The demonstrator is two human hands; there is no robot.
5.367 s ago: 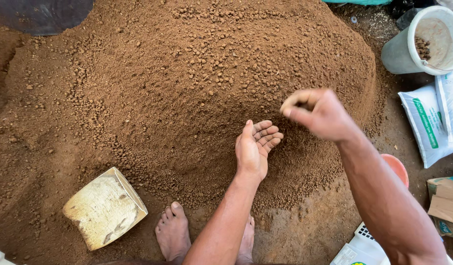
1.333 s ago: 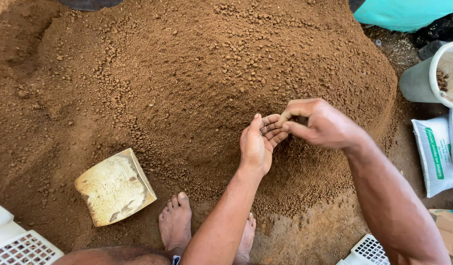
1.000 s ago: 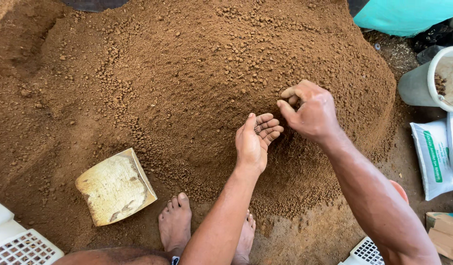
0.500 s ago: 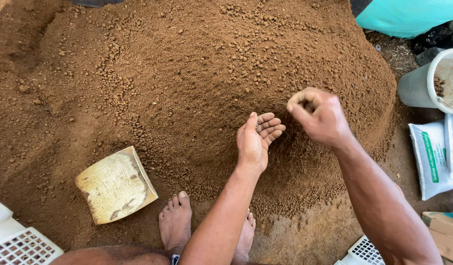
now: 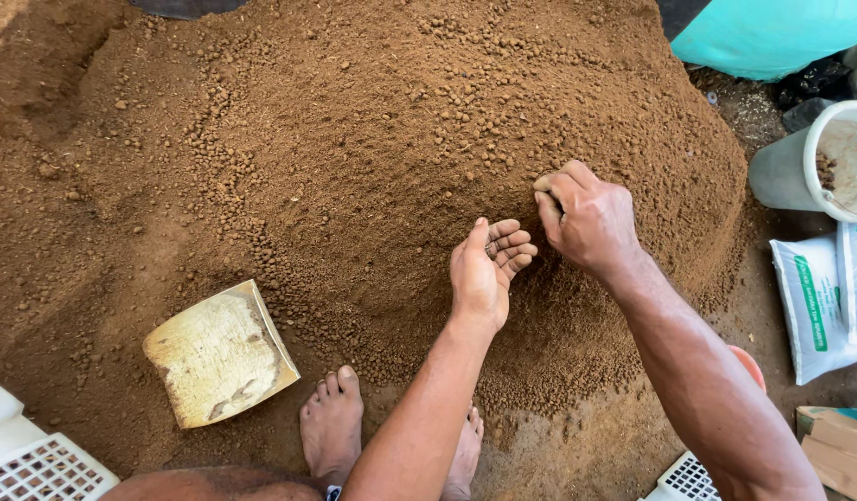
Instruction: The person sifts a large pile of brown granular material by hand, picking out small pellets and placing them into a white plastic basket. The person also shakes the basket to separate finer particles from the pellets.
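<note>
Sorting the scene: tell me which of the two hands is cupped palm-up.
The left hand, fingers curled upward over the soil mound. The right hand beside it is knuckles-up, fingers pinched together.

Bare earth floor (image 5: 595,455), brown and damp-looking, carries a large mound of brown granular soil (image 5: 373,158) covering most of the view. On the mound's lower left slope lies a worn, pale yellow scoop (image 5: 220,354). Two bare feet (image 5: 331,427) stand at the mound's foot. At right, on the floor: a white bucket (image 5: 781,172), tilted, white sacks (image 5: 818,306) just beside it, a cardboard box (image 5: 837,443). White lattice crate (image 5: 34,464) at lower left corner
</note>
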